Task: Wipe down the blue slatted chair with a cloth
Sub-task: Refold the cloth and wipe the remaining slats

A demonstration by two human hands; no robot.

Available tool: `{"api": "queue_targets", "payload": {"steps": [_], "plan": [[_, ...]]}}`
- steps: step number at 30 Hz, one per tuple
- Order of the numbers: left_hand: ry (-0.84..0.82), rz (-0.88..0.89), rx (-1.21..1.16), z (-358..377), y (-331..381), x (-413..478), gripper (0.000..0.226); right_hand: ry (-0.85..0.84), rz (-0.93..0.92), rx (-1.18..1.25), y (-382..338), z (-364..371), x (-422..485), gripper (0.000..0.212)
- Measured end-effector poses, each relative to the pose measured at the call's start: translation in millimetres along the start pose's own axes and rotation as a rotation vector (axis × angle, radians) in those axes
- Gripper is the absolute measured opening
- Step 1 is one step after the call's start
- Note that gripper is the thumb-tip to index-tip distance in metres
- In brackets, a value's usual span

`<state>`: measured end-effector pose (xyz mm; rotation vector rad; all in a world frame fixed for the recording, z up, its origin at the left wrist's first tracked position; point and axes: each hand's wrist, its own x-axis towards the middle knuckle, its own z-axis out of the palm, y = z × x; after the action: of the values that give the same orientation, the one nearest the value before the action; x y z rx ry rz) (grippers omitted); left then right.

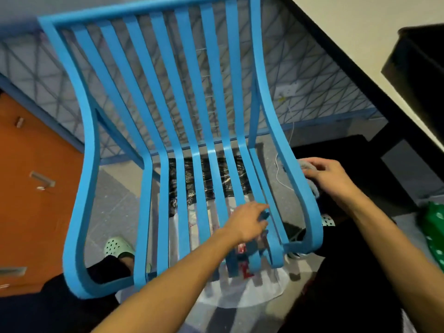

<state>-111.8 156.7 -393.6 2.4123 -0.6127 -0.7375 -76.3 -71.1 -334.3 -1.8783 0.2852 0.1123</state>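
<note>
Right hand [329,179] grips grey cloth [308,165] against outer rail of blue chair [192,92]

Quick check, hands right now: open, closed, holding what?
Left hand: fingers curled round a seat slat of the blue slatted chair.
Right hand: grips a grey fuzzy cloth against the chair's right side rail.

No words or numbers can be read here. The white plastic bag [240,296] just below the left hand [247,223] has red marks (too blurry to read).
</note>
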Motion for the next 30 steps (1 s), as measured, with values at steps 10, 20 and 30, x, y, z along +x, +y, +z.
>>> {"api": "queue_targets", "payload": {"steps": [10,20,30], "plan": [[0.359,-0.131,-1.058,-113.5,18.4,-42.5,0.040,-0.173,-0.242,-0.093,-93.2,47.5,-10.9,0.019],[0.559,-0.060,-0.944,-141.3,-30.1,-147.3,0.033,-0.734,-0.074,0.197,-130.7,159.9,-41.6,0.028],[0.872,-0.260,-0.721,-155.3,-63.6,-221.6,0.048,-0.639,-0.316,0.027,-160.1,227.0,-60.7,0.024]]}}
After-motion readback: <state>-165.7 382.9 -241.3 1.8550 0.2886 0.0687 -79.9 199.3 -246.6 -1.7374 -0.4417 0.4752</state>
